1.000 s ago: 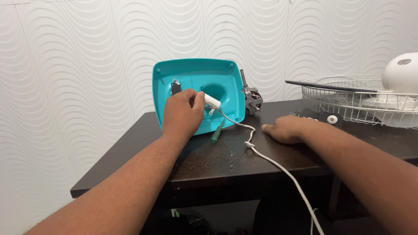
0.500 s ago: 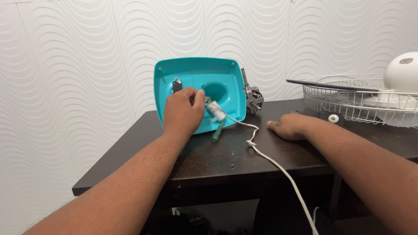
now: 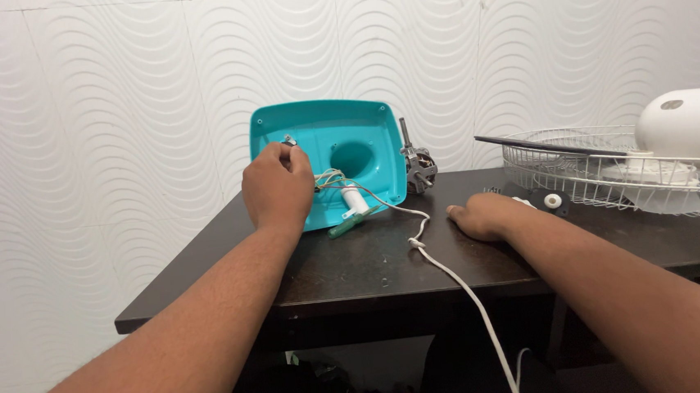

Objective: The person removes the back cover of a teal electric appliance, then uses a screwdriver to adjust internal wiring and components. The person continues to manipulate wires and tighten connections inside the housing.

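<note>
A teal plastic housing (image 3: 366,126) stands on its edge on the dark table (image 3: 347,266), hollow side toward me. My left hand (image 3: 278,185) is inside its left part, fingertips pinched on a small metal part (image 3: 288,141) near the top rim. A white cylindrical capacitor (image 3: 354,199) hangs loose on thin wires in front of the housing. Below it lies a green tool (image 3: 344,226). My right hand (image 3: 483,214) rests palm down on the table, apart from the housing, holding nothing.
A white cord (image 3: 454,275) with a knot runs from the housing over the table's front edge. A small motor (image 3: 419,167) stands right of the housing. At the right lie a wire guard (image 3: 566,175), a black blade (image 3: 527,144), a white casing (image 3: 686,124) and a black-and-white knob piece (image 3: 553,201).
My left hand has left the white capacitor and moved left and up to the metal part. The capacitor now hangs lower on its wires. My right hand has barely shifted.
</note>
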